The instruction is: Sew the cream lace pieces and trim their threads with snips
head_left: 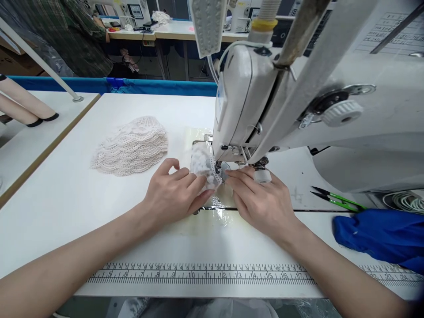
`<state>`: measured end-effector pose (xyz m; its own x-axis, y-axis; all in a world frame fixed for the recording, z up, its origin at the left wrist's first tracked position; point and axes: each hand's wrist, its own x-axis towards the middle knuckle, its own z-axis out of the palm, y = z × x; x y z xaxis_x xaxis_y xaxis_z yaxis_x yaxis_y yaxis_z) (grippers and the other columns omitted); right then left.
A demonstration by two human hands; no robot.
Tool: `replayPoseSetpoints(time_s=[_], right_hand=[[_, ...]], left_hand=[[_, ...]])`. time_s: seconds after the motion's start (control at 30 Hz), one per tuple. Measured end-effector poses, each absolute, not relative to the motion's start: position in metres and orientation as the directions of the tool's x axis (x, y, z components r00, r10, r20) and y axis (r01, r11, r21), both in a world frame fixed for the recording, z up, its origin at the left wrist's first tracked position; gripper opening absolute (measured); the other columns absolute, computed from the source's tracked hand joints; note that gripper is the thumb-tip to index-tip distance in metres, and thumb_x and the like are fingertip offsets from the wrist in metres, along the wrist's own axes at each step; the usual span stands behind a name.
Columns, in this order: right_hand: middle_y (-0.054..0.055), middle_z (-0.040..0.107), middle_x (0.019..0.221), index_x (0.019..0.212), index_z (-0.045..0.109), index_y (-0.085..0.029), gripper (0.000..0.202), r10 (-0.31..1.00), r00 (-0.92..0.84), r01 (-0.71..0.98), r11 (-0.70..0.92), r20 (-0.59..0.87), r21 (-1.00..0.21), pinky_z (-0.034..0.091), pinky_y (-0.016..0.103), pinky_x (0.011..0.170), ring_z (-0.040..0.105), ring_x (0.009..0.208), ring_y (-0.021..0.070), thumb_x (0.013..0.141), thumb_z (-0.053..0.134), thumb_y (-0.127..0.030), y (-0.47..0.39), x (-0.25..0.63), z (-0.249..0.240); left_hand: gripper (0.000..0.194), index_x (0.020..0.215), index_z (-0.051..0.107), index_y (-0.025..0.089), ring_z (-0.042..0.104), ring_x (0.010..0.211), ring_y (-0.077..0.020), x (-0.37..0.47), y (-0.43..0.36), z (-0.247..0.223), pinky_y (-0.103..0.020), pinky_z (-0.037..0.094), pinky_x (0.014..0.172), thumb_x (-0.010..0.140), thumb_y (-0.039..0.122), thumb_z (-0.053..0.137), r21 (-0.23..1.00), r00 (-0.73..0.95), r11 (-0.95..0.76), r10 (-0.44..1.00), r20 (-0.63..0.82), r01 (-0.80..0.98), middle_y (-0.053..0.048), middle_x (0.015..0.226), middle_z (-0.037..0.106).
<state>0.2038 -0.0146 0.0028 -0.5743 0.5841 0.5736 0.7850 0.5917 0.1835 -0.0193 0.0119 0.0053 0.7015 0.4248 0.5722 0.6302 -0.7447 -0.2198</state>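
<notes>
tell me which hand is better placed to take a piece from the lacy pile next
Probably the left hand: it is nearer the lacy pile, with bare tabletop between. The right hand is farther off, across the presser foot.

Sewing workshop: white sewing machine (238,97) on ruler-marked table (99,212), more machines (141,13) on bench (179,29) behind.
</notes>
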Motion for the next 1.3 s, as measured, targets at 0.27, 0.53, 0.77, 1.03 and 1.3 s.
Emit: replayPoseSetpoints(time_s=[0.27, 0.53, 0.77, 1.03, 1.3], right_hand=[[0.007, 0.071, 0.116, 0.105, 0.069, -0.01, 0.031, 0.605, -0.619, 0.723, 0.688, 0.501, 0.063, 0.049, 0.03, 0.07, 0.068, 0.089, 0.0179, 0.085, 0.049, 0.002, -0.02, 0.2, -0.003], [0.009, 0.074, 0.109, 0.106, 0.068, -0.013, 0.03, 0.717, -0.565, 0.798, 0.601, 0.409, 0.049, 0.049, 0.034, 0.08, 0.066, 0.095, 0.0214, 0.085, 0.049, -0.001, -0.017, 0.203, -0.005], [0.01, 0.075, 0.099, 0.117, 0.064, -0.008, 0.034, 0.744, -0.567, 0.816, 0.565, 0.354, 0.121, 0.046, 0.038, 0.093, 0.066, 0.095, 0.0229, 0.086, 0.049, -0.005, -0.016, 0.203, -0.007], [0.012, 0.075, 0.095, 0.123, 0.059, -0.003, 0.039, 0.713, -0.578, 0.805, 0.578, 0.397, 0.132, 0.048, 0.038, 0.093, 0.066, 0.093, 0.0229, 0.085, 0.049, -0.005, -0.013, 0.203, -0.009], [0.012, 0.075, 0.093, 0.125, 0.057, -0.006, 0.04, 0.712, -0.566, 0.81, 0.575, 0.416, 0.119, 0.05, 0.038, 0.085, 0.066, 0.084, 0.0218, 0.086, 0.048, -0.005, -0.012, 0.204, -0.009]], left_hand=[[0.024, 0.114, 0.064, 0.013, 0.066, 0.104, -0.0185, -0.019, 0.015, -0.005, -0.037, 0.046, 0.095, 0.092, 0.011, 0.054, 0.005, 0.725, -0.846, 0.46, 0.512, 0.533, -0.007, 0.111, 0.073], [0.03, 0.116, 0.067, 0.014, 0.064, 0.107, -0.0242, -0.013, 0.009, -0.006, -0.041, 0.048, 0.093, 0.095, 0.031, 0.056, -0.037, 0.752, -0.828, 0.488, 0.443, 0.559, -0.011, 0.121, 0.07], [0.032, 0.12, 0.066, 0.017, 0.062, 0.116, -0.025, -0.014, 0.007, -0.007, -0.044, 0.043, 0.102, 0.095, 0.035, 0.055, -0.088, 0.762, -0.811, 0.498, 0.414, 0.578, -0.009, 0.121, 0.07], [0.033, 0.119, 0.066, 0.016, 0.063, 0.116, -0.0259, -0.012, 0.006, -0.006, -0.047, 0.042, 0.104, 0.096, 0.036, 0.054, -0.107, 0.765, -0.811, 0.488, 0.42, 0.576, -0.01, 0.12, 0.071], [0.033, 0.119, 0.066, 0.016, 0.063, 0.115, -0.0246, -0.013, 0.007, -0.007, -0.047, 0.042, 0.103, 0.096, 0.037, 0.053, -0.085, 0.753, -0.809, 0.495, 0.433, 0.581, -0.01, 0.119, 0.071]])
